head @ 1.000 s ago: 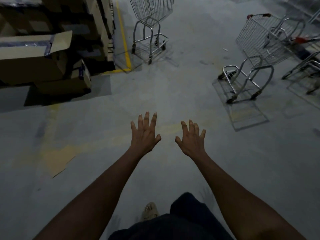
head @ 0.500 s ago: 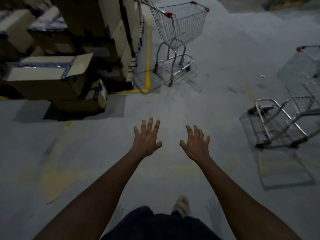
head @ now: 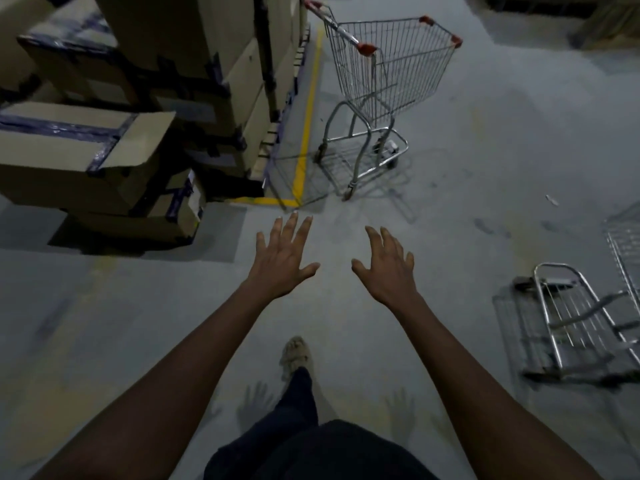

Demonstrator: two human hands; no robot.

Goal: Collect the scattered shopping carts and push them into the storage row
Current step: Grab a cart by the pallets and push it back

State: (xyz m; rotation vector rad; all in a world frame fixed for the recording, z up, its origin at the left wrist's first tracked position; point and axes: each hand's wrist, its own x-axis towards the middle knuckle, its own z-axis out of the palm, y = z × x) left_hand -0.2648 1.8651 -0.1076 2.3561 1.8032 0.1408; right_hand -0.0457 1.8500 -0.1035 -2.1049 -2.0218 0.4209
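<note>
Head view: the left grip point(head: 282, 261) and the right grip point(head: 389, 268) reach forward over the grey floor point(head: 485, 209). Their fingers are straight and spread, holding nothing and touching nothing. One shopping cart point(head: 391, 71) stands upright ahead of them, well apart from both. Its red-tipped handle is on the side nearer the stacked cardboard boxes point(head: 86, 157), and its wheels sit just beside a yellow floor line point(head: 306, 109). A second cart point(head: 568, 313) shows at the right edge, cut off by the frame, so only its lower frame and part of its basket are visible. A foot point(head: 294, 355) is on the floor between the arms.
</note>
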